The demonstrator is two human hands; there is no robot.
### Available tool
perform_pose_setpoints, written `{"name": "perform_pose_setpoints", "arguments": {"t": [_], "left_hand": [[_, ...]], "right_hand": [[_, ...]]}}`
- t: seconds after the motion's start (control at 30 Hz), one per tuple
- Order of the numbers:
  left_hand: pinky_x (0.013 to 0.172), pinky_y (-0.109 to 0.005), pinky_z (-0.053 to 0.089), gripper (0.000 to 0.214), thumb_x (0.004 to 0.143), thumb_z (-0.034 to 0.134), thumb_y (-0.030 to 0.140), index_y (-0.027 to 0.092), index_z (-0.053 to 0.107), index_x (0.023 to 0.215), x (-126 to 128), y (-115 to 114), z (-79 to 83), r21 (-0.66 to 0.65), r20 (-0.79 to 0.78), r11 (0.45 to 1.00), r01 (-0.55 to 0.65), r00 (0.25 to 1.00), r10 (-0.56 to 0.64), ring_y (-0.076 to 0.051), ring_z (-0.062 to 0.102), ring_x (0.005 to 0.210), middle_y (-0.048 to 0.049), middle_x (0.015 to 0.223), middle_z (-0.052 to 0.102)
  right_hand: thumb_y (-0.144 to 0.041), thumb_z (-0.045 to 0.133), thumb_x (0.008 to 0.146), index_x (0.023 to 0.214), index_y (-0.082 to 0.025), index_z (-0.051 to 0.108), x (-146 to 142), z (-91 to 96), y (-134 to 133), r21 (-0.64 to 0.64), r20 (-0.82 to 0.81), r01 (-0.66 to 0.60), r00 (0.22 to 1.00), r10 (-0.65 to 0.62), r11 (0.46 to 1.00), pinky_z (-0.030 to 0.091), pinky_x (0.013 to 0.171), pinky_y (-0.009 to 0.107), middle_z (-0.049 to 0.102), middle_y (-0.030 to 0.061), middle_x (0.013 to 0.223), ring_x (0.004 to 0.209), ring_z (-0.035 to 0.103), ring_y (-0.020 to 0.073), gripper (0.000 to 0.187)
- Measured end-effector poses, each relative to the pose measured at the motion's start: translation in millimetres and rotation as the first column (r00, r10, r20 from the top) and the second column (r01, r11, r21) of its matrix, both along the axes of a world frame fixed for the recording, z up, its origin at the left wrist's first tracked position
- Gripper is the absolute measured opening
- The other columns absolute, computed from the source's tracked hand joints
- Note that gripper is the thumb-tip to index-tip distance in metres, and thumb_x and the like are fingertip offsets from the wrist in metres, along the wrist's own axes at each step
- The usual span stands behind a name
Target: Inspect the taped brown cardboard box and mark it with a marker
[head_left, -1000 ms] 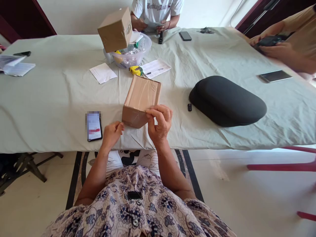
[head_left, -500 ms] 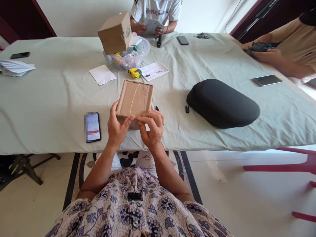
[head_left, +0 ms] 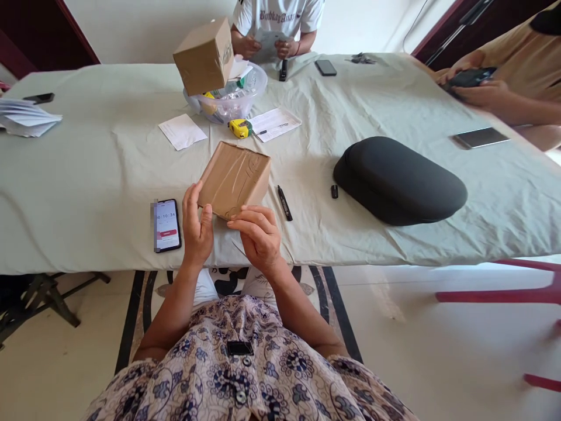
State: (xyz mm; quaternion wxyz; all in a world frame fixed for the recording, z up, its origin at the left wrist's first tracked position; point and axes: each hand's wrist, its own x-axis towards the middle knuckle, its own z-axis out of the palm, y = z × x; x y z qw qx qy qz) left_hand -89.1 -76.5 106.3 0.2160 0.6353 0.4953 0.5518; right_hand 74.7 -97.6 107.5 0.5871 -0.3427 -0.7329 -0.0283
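Note:
A small taped cardboard box [head_left: 236, 178] stands on the cloth in front of me, turned at an angle, with pen marks on its top. My left hand [head_left: 197, 225] grips its left side, fingers along the edge and thumb at the near edge. At the box's near corner, my right hand [head_left: 259, 234] has its fingers bent in and pressed to the edge; whether they pinch loose tape there I cannot tell. An uncapped black marker [head_left: 284, 203] lies right of the box, its cap [head_left: 335, 192] farther right. To the left, a phone [head_left: 167, 225] shows a running timer.
Beyond the box are a yellow tape measure [head_left: 240, 128], papers [head_left: 182, 131] and a plastic basin [head_left: 258, 88] with a larger carton [head_left: 204, 55] on it. A black case [head_left: 401, 181] sits at right. Two people sit at the table [head_left: 105, 175], one opposite, one right.
The box has turned, its near corner swinging left, so its right side now shows. My left hand has slid left along it. The right hand has shifted slightly left and down, uncovering the marker.

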Motion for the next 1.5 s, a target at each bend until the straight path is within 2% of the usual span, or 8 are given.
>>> {"name": "perform_pose_setpoints", "arguments": {"t": [0.2,0.33,0.5,0.63,0.83,1.17,1.3,1.5], "left_hand": [[0.125,-0.059,0.027,0.104,0.07,0.053,0.092,0.022,0.049,0.147,0.1,-6.6,-4.8,0.078,-0.215,0.996,0.037,0.976,-0.019,-0.042,0.023,0.157,-0.0215,0.165,0.024],[0.123,-0.065,0.025,0.117,0.055,0.066,0.092,0.024,0.044,0.148,-3.2,-5.8,-7.2,0.154,-0.316,0.987,0.049,0.949,0.002,-0.046,0.023,0.157,-0.024,0.168,0.015],[0.124,-0.068,0.025,0.106,0.058,0.078,0.082,0.025,0.046,0.142,-4.9,-5.9,-7.4,0.233,-0.384,0.962,0.146,0.922,-0.047,-0.045,0.021,0.158,-0.0236,0.168,0.019],[0.122,-0.067,0.029,0.082,0.072,0.078,0.071,0.026,0.049,0.133,-3.7,-4.2,-11.0,0.312,-0.38,0.941,0.129,0.925,-0.001,-0.041,0.028,0.156,-0.0191,0.16,0.036],[0.121,-0.067,0.031,0.063,0.083,0.077,0.049,0.024,0.049,0.134,-0.1,-5.2,-10.7,0.385,-0.354,0.915,0.122,0.935,0.024,-0.039,0.032,0.155,-0.0184,0.157,0.042],[0.117,-0.071,0.035,0.061,0.076,0.078,0.045,0.029,0.049,0.127,-18.3,-9.8,-13.6,0.35,-0.35,0.915,0.199,0.934,-0.069,-0.041,0.034,0.153,-0.0145,0.155,0.042],[0.118,-0.071,0.034,0.061,0.074,0.078,0.047,0.028,0.051,0.126,-23.1,-10.6,-15.2,0.329,-0.342,0.92,0.215,0.935,-0.096,-0.041,0.033,0.154,-0.0144,0.155,0.043],[0.119,-0.068,0.032,0.061,0.077,0.075,0.046,0.025,0.049,0.129,-29.5,-10.5,-17.4,0.293,-0.324,0.933,0.21,0.94,-0.11,-0.041,0.03,0.156,-0.0199,0.166,0.027]], "right_hand": [[-0.012,0.056,0.098,0.113,-0.028,0.066,6.4,8.4,1.3,-0.037,0.027,-0.038,0.999,0.039,0.999,0.062,0.089,0.038,0.079,0.0015,0.098,0.103,0.073,0.0175,0.025],[-0.013,0.061,0.096,0.131,-0.031,0.059,7.8,10.4,-2.7,-0.052,0.016,-0.056,0.998,0.057,0.997,0.063,0.084,0.036,0.078,0.0015,0.102,0.097,0.073,0.0164,0.039],[-0.017,0.067,0.093,0.145,-0.033,0.05,8.7,9.9,-7.3,-0.132,-0.03,-0.091,0.996,0.088,0.987,0.066,0.088,0.033,0.067,0.0079,0.127,0.11,0.07,0.0176,0.057],[-0.02,0.067,0.094,0.135,-0.029,0.061,10.4,13.1,-9.3,-0.218,0.037,-0.122,0.99,0.133,0.968,0.066,0.089,0.03,0.069,0.0066,0.117,0.105,0.071,0.0162,0.042],[-0.02,0.069,0.093,0.103,-0.024,0.073,16.9,12.3,-6.8,-0.152,0.063,-0.111,0.991,0.122,0.982,0.064,0.078,0.026,0.07,0.0067,0.113,0.093,0.071,0.0137,0.012],[-0.034,0.074,0.09,0.104,-0.028,0.071,50.6,22.7,2.9,-0.075,-0.129,0.231,0.962,-0.239,0.97,0.053,0.056,0.029,0.067,0.0069,0.119,0.066,0.058,0.01,0.016],[-0.042,0.068,0.093,0.095,-0.023,0.071,53.9,25.9,3.1,-0.229,-0.23,0.126,0.956,-0.18,0.965,0.047,0.055,0.026,0.07,0.0023,0.089,0.063,0.057,0.0102,0.019],[-0.045,0.07,0.091,0.086,-0.023,0.074,54.4,4.6,20.4,-0.297,-0.389,-0.016,0.915,-0.106,0.955,0.049,0.063,0.027,0.072,0.0016,0.084,0.073,0.064,0.0132,0.023]]}}
